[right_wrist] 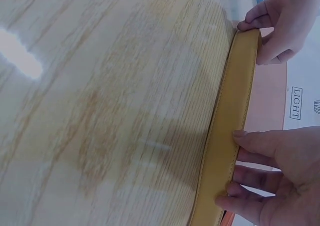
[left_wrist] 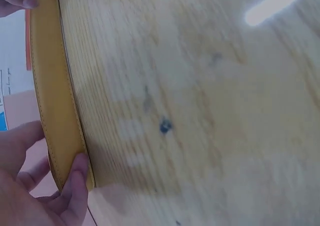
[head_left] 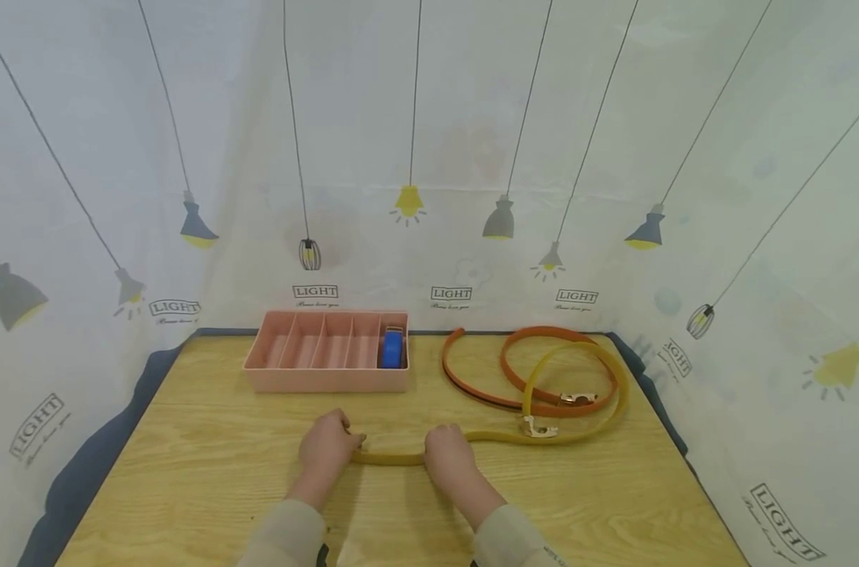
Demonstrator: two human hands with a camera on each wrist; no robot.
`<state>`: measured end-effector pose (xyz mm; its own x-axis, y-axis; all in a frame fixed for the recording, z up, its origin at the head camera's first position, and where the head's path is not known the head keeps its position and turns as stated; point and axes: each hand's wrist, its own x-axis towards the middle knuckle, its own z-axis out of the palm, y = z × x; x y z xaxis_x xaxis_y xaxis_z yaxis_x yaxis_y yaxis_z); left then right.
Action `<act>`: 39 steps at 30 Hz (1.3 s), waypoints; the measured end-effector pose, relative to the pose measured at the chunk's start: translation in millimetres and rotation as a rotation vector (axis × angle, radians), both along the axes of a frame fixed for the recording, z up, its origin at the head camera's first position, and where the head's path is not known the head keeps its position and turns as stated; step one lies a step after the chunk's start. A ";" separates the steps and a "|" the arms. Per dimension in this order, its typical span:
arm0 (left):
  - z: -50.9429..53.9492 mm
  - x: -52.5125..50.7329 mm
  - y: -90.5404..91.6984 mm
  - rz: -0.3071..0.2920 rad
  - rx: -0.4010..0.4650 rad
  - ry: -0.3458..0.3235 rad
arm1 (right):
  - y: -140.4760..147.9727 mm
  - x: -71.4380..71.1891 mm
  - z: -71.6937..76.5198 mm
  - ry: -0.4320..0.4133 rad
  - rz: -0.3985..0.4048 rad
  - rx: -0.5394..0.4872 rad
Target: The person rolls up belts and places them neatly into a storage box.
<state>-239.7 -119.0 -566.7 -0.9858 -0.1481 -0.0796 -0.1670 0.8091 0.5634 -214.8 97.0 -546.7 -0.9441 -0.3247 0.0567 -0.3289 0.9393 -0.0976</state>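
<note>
A yellow leather belt [head_left: 394, 458] with stitched edges stands on its edge along the table, as the wrist views show. My left hand [head_left: 327, 446] pinches its free end between thumb and fingers. Farther along, my right hand [head_left: 449, 453] grips the strap, thumb on one face and fingers on the other in the right wrist view. Between the hands the strap [right_wrist: 225, 121] runs nearly straight. Beyond the right hand it curves into a loop with a metal buckle [head_left: 540, 430], partly over an orange belt [head_left: 505, 364].
Behind the left hand sits a pink tray [head_left: 323, 381] with several compartments; a rolled blue belt [head_left: 392, 348] occupies the rightmost one. The orange belt has its own metal buckle [head_left: 578, 399]. A lamp-printed white cloth [head_left: 372, 260] hangs behind the wooden table [head_left: 209, 457] and at both sides.
</note>
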 end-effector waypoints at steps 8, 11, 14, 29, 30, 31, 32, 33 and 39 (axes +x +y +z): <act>5.0 3.7 1.6 0.001 0.009 0.066 | 0.8 -0.5 -0.8 0.009 0.020 0.006; 8.2 4.4 0.1 0.003 0.022 0.059 | 1.4 -0.4 -0.6 0.009 0.018 -0.001; 10.4 4.5 -2.2 -0.015 0.023 0.048 | 2.3 0.0 0.4 0.008 0.015 -0.017; 4.4 13.9 -3.6 -0.243 -0.039 0.136 | 3.9 -0.4 1.7 -0.041 -0.015 -0.108; 3.8 14.9 -3.7 -0.248 -0.044 0.158 | 3.9 -0.7 1.4 -0.038 -0.018 -0.114; 3.6 15.8 -3.5 -0.253 -0.050 0.182 | 3.8 -1.1 1.0 -0.038 -0.024 -0.120; 3.8 17.0 -3.7 -0.261 -0.061 0.209 | 3.7 -1.4 0.6 -0.039 -0.029 -0.124; 3.6 17.8 -4.0 -0.268 -0.073 0.238 | 3.7 -1.7 0.3 -0.044 -0.036 -0.129; 2.2 21.6 -3.6 -0.348 -0.168 0.252 | 3.4 -2.6 0.1 -0.082 -0.071 -0.167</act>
